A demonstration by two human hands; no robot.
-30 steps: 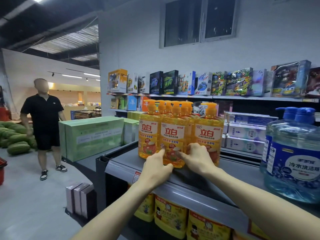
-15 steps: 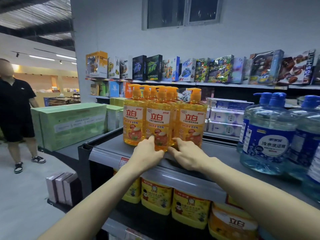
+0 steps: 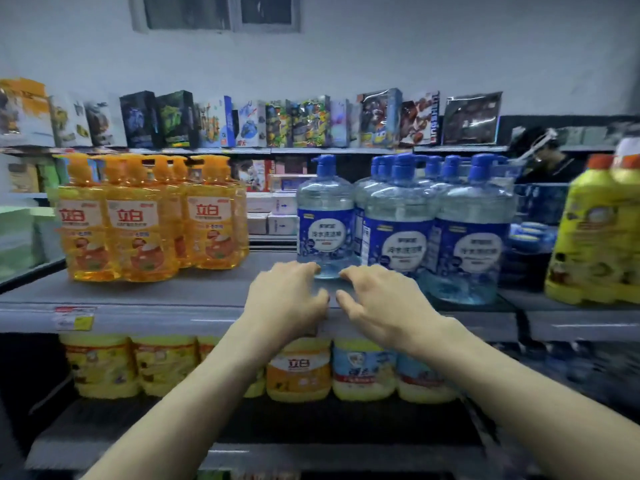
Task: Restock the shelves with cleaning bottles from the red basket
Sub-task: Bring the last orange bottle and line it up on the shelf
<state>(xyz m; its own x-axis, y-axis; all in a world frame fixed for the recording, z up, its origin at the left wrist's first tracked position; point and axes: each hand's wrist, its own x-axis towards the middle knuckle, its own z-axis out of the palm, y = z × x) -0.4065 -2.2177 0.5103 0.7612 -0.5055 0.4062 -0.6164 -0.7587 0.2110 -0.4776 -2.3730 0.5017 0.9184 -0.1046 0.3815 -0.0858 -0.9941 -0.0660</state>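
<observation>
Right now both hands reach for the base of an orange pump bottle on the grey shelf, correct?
No: in the head view the left hand and right hand reach for the base of a blue-capped clear pump bottle on the grey shelf.

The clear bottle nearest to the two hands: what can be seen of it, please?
The clear bottle is wide, of see-through plastic, holding pale blue liquid, with a blue pump head and a blue label with white writing. It stands upright on the grey shelf, left of similar bottles. The left hand and right hand reach its base from either side; contact is too blurred to tell.
</observation>
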